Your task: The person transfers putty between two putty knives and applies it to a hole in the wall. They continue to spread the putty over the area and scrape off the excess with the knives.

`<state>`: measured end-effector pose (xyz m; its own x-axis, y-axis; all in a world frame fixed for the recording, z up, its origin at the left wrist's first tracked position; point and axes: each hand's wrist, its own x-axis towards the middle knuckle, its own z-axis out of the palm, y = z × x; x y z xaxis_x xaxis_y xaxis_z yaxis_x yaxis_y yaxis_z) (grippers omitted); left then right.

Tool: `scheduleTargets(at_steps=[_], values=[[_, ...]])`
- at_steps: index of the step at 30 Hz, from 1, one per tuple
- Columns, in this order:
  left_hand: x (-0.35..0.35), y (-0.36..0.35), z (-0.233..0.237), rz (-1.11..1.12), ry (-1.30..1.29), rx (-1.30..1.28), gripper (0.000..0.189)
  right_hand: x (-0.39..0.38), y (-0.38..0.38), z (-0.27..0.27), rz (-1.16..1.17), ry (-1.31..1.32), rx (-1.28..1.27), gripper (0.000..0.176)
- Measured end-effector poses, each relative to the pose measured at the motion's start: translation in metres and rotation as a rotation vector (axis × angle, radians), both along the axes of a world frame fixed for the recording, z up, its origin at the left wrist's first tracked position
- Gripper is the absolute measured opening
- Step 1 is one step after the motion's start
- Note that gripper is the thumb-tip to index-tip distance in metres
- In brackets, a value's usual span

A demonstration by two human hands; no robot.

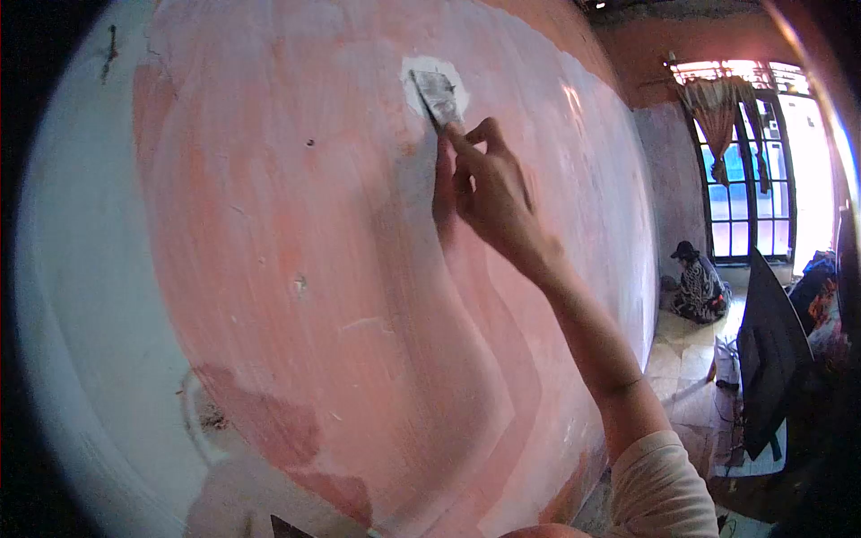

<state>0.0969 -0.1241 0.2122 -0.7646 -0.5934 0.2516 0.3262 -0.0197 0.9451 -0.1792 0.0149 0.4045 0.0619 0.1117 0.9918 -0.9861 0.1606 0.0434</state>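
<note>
My right hand [496,186] is raised to a pink, patchy wall [359,260], its fingers closed round a putty knife [438,91]. The knife's blade lies against a fresh-looking white patch of filler [453,69] high on the wall. Below and to the left are a small dark hole [310,143] and a chipped spot [300,286] in the surface. The shadow of my arm falls across the wall. My left hand does not show. A dark pointed edge [287,527] pokes in at the bottom; I cannot make out what it belongs to.
To the right, a person [700,285] in a dark cap sits on the tiled floor [679,357] near a barred window [744,188] with a tied curtain [715,121]. A large dark panel [769,350] stands nearer, with a heap of cloth-like items [821,300] behind it.
</note>
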Motion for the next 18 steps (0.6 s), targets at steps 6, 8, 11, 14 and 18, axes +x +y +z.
scheduleTargets(at_steps=[6, 8, 11, 14, 18], values=[[-0.007, 0.008, 0.003, -0.006, -0.002, 0.0, 0.041, 0.01, 0.014, -0.052, -0.033, -0.027, 0.097, 0.04], [-0.009, 0.012, 0.005, -0.011, 0.006, -0.008, 0.041, 0.013, 0.036, -0.058, -0.041, -0.052, 0.145, 0.045], [-0.007, 0.017, 0.004, -0.013, 0.012, -0.011, 0.041, 0.013, 0.059, -0.045, 0.001, -0.063, 0.121, 0.049], [-0.005, 0.019, 0.004, -0.005, 0.011, -0.014, 0.041, -0.003, 0.053, -0.004, -0.036, 0.06, -0.055, 0.045], [-0.003, 0.017, 0.004, 0.018, 0.012, -0.002, 0.041, -0.011, 0.024, 0.026, -0.112, 0.072, -0.009, 0.037]])
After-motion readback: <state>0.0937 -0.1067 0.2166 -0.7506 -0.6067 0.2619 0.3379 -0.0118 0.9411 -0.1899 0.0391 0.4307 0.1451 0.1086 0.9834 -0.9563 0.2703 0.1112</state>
